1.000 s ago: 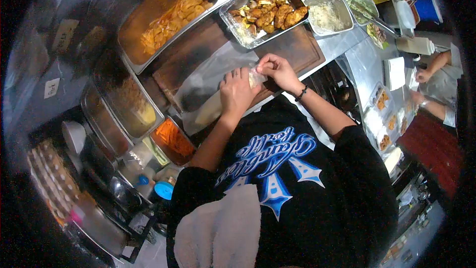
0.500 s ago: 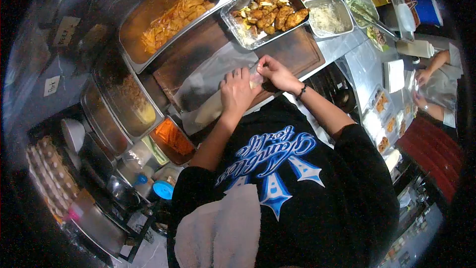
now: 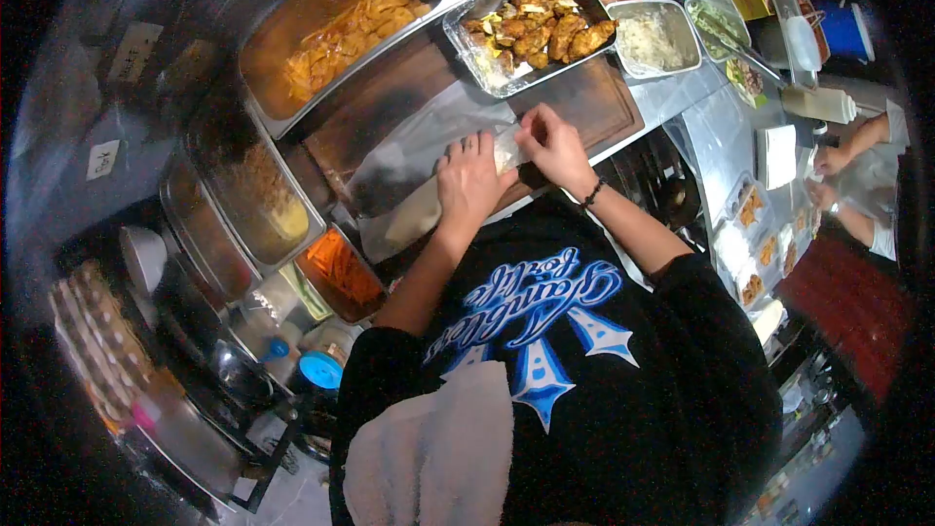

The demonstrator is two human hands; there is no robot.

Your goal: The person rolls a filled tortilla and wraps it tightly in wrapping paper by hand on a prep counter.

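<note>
A pale rolled wrap (image 3: 414,213) lies slantwise along the near edge of a dark wooden board (image 3: 390,97), in a thin translucent sheet (image 3: 414,141) that spreads flat behind it. My left hand (image 3: 469,180) rests over the middle of the roll, fingers close together on top and thumb toward its right end. At that right end my right hand (image 3: 555,148) pinches the gathered sheet between thumb and fingertips. Part of the roll is hidden under my left hand.
Steel pans surround the board: orange-brown slices (image 3: 355,34), glazed browned pieces (image 3: 536,29), white shreds (image 3: 651,39) and orange shreds (image 3: 336,268). A squeeze bottle (image 3: 818,104) lies at right. Beyond it, a co-worker's hands (image 3: 828,175) are near several filled clear trays (image 3: 750,205).
My right hand's fingertips have shifted slightly right, and more of the white end of the roll shows between my hands. My left hand stays over the roll. The view has shifted a little.
</note>
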